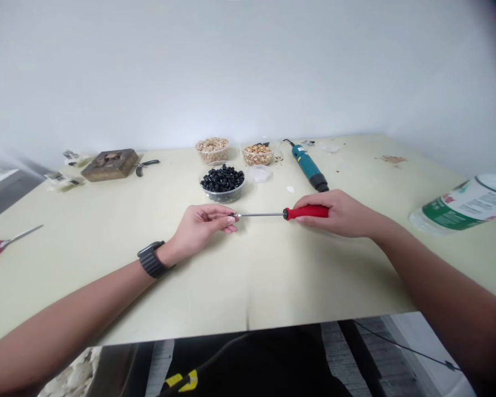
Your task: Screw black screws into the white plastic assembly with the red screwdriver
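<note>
My right hand (334,212) is closed around the red handle of a screwdriver (310,211), its shaft level and pointing left above the table. At the shaft's end, my left hand (206,226) pinches a small dark piece (232,214) between thumb and fingers, up against the tip. The piece is mostly covered, so its kind does not show. Just beyond my left hand stands a clear bowl (221,196) full of shiny black pieces.
Behind are tubs of tan pieces (212,148) and amber pieces (258,155), with a clear lid (259,173). A teal power tool (309,167) lies right of them. A metal block (110,165), pliers (146,165) and red-handled scissors (4,246) lie left; a plastic jar (467,207) lies right.
</note>
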Demonstrator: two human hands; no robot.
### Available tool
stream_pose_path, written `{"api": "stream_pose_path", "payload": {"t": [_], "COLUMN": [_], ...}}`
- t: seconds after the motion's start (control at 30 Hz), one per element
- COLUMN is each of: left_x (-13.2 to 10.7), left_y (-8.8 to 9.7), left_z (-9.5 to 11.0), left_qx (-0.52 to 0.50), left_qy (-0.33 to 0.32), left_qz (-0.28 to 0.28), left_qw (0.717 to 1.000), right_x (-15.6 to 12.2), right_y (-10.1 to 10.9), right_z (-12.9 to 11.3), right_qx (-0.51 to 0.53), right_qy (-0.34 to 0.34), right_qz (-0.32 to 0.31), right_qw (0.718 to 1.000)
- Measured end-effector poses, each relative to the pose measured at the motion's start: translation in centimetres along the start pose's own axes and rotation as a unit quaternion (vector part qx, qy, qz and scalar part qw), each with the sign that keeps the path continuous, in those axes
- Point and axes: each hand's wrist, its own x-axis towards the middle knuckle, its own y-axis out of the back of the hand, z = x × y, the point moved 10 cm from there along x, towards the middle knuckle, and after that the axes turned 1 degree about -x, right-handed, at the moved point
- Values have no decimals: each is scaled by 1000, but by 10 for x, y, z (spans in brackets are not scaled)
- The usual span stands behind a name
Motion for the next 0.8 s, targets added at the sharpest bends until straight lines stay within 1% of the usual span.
{"api": "stream_pose_path", "payload": {"t": [0.2,0.33,0.43,0.57,0.8], "left_x": [0,-1,-1,-1,-1], "left_y": [0,-4,-4,-2,-1], "left_z": [0,-3,-3,-3,-5], "left_qx": [2,-6,-9,-12,-1], "left_qy": [4,8,7,10,11], "left_qz": [2,-6,-3,5,7], "left_qw": [1000,1000,1000,1000,1000], "right_x": [0,-1,-2,-1,1], "right_y": [-3,3,5,7,2], "right_z": [-1,2,1,1,5], "right_qx": [-9,-15,-4,0,-2], "right_qy": [-16,-35,-32,-10,-15], "right_qz": [-10,24,37,45,23], "right_qw": [1000,999,999,999,1000]}}
